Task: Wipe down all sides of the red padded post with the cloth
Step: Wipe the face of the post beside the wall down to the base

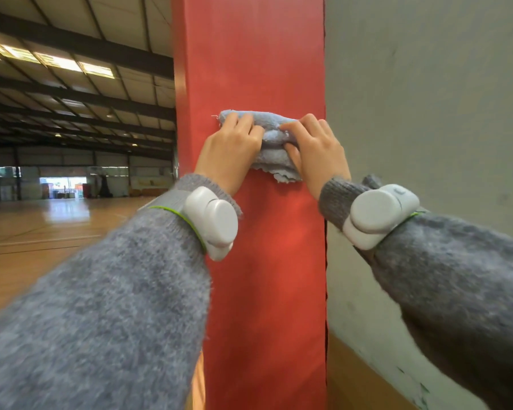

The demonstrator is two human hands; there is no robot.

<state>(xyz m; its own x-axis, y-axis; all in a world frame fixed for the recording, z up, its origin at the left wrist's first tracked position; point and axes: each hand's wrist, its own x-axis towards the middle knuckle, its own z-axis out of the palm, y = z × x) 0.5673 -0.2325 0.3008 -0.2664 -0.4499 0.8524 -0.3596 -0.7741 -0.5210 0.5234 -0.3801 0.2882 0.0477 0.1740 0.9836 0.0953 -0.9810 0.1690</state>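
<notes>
Two hands work on one blue cloth (274, 137), bunched and pressed flat against the front face of the single red padded post (258, 63) at about mid-height in view. The left hand (231, 149) curls its fingers over the cloth's upper left end. The right hand (319, 152) grips the right end, fingers on top and thumb tucked beneath a fold. A frayed edge of cloth hangs below, between the wrists. Two white wrist devices (212, 221) sit over two fuzzy grey sleeves (116, 306), one on each. One grey wall (427, 113) meets the post's right edge; a wooden court floor (36, 229) lies to the left.
</notes>
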